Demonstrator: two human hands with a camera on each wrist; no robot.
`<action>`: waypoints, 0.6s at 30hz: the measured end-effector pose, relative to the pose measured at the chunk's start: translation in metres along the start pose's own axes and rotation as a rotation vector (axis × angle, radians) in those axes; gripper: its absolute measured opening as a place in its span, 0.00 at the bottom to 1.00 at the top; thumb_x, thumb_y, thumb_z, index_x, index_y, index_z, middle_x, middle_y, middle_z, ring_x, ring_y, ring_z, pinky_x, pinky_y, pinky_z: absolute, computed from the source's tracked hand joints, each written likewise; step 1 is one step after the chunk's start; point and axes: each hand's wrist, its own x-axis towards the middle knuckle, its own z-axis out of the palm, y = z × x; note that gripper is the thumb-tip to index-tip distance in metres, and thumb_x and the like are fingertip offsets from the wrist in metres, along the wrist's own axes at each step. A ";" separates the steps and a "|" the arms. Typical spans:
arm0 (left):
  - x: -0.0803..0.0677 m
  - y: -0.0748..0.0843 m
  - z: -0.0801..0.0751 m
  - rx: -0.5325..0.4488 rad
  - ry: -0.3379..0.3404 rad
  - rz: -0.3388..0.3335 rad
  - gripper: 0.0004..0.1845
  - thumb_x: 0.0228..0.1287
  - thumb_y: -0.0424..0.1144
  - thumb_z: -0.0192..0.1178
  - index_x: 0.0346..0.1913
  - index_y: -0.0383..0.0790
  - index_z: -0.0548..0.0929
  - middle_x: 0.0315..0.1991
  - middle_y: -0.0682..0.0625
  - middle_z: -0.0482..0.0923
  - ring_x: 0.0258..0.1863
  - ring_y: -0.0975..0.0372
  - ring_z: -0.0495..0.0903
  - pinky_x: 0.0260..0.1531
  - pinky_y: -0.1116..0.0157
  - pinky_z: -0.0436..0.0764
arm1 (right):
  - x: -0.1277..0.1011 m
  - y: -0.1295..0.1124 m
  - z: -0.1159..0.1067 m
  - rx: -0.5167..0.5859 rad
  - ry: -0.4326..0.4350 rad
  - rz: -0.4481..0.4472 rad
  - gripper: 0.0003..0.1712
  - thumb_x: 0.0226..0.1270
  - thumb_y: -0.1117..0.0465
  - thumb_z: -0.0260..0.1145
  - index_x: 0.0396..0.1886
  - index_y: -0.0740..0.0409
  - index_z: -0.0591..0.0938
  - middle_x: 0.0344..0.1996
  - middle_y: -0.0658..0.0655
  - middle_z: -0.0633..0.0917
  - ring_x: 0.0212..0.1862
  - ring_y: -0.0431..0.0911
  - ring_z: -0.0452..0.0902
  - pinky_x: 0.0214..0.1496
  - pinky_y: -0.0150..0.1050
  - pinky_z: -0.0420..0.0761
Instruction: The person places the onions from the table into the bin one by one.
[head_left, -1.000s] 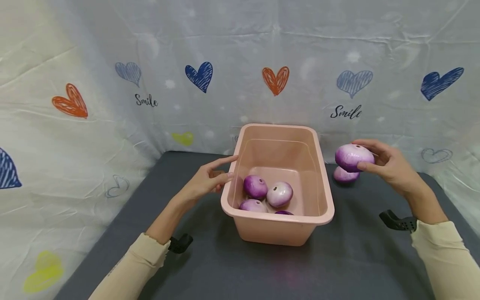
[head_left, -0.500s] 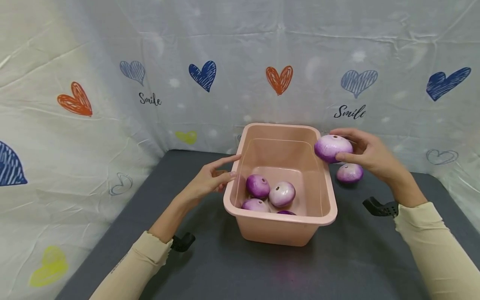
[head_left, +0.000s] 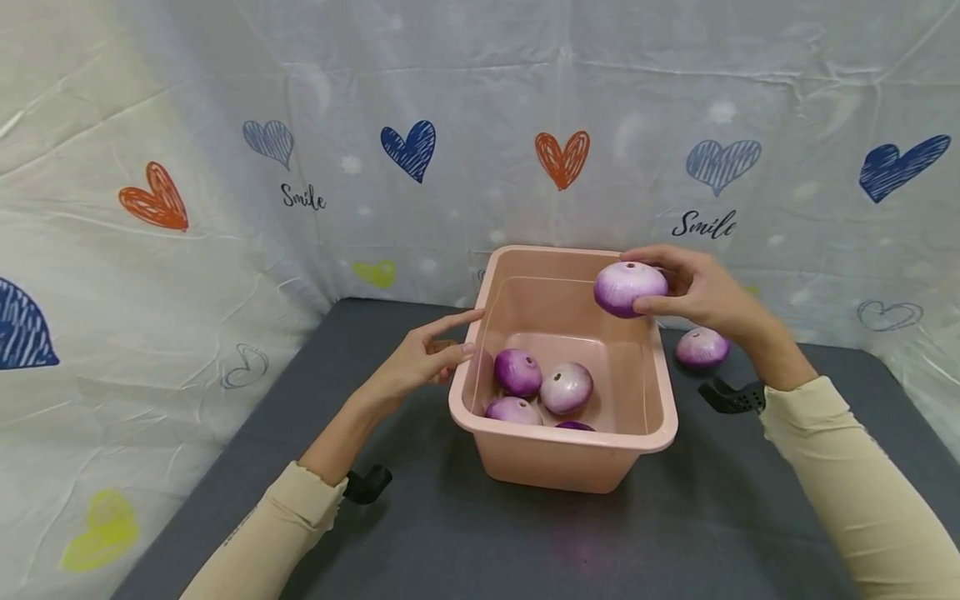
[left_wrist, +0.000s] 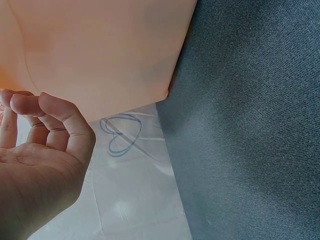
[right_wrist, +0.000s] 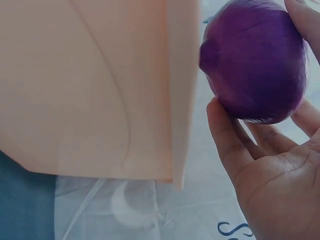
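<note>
A pink plastic tub (head_left: 562,462) stands on the dark table, holding several purple-and-white onions (head_left: 567,388) at its near end. My right hand (head_left: 705,287) grips another onion (head_left: 630,288) above the tub's right rim, thumb on the near side and fingers behind. In the right wrist view this onion (right_wrist: 257,62) shows its purple underside beside the tub's wall (right_wrist: 90,90). My left hand (head_left: 416,358) touches the left rim with its index finger and thumb tips; the left wrist view has its other fingers (left_wrist: 65,115) loosely bent by the outer wall.
One more onion (head_left: 702,347) lies on the table (head_left: 420,533) just right of the tub, below my right forearm. A pale curtain (head_left: 480,83) printed with hearts hangs behind and to the left. Each wrist wears a black strap (head_left: 731,397).
My right hand has carried its onion leftward and slightly up, from over the table's right side to above the tub. My left hand stays on the rim.
</note>
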 end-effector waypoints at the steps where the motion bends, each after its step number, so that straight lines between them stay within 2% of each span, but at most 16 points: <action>1: 0.000 0.000 0.000 0.001 -0.001 0.001 0.28 0.73 0.46 0.64 0.73 0.63 0.73 0.21 0.46 0.67 0.22 0.60 0.66 0.26 0.64 0.68 | 0.001 0.001 0.000 0.007 -0.004 -0.003 0.32 0.63 0.71 0.74 0.68 0.62 0.77 0.59 0.59 0.79 0.55 0.52 0.79 0.53 0.38 0.80; 5: 0.000 -0.001 0.001 0.002 -0.006 0.001 0.28 0.73 0.45 0.64 0.74 0.62 0.73 0.19 0.46 0.66 0.22 0.57 0.65 0.27 0.63 0.68 | 0.000 0.005 0.001 0.075 -0.022 -0.006 0.33 0.64 0.74 0.72 0.69 0.68 0.73 0.61 0.63 0.78 0.61 0.56 0.77 0.55 0.40 0.79; 10: -0.001 -0.001 0.001 -0.011 -0.010 0.001 0.28 0.74 0.45 0.63 0.74 0.61 0.73 0.20 0.46 0.67 0.22 0.54 0.64 0.27 0.63 0.68 | -0.009 0.008 -0.005 0.100 -0.002 0.005 0.32 0.67 0.74 0.69 0.70 0.68 0.72 0.63 0.67 0.76 0.64 0.62 0.73 0.53 0.42 0.80; 15: 0.000 0.000 0.001 -0.012 -0.008 0.002 0.28 0.73 0.45 0.64 0.74 0.61 0.73 0.21 0.47 0.68 0.23 0.54 0.65 0.27 0.64 0.68 | -0.022 0.013 -0.015 0.081 0.033 0.022 0.31 0.69 0.75 0.67 0.70 0.68 0.71 0.64 0.68 0.75 0.63 0.57 0.75 0.54 0.40 0.80; 18: 0.000 0.000 0.001 -0.012 -0.008 0.002 0.28 0.73 0.45 0.64 0.74 0.60 0.73 0.21 0.46 0.68 0.22 0.55 0.65 0.27 0.64 0.69 | -0.032 0.018 -0.021 0.062 0.059 0.049 0.30 0.69 0.74 0.67 0.69 0.69 0.72 0.64 0.63 0.76 0.63 0.54 0.76 0.53 0.39 0.80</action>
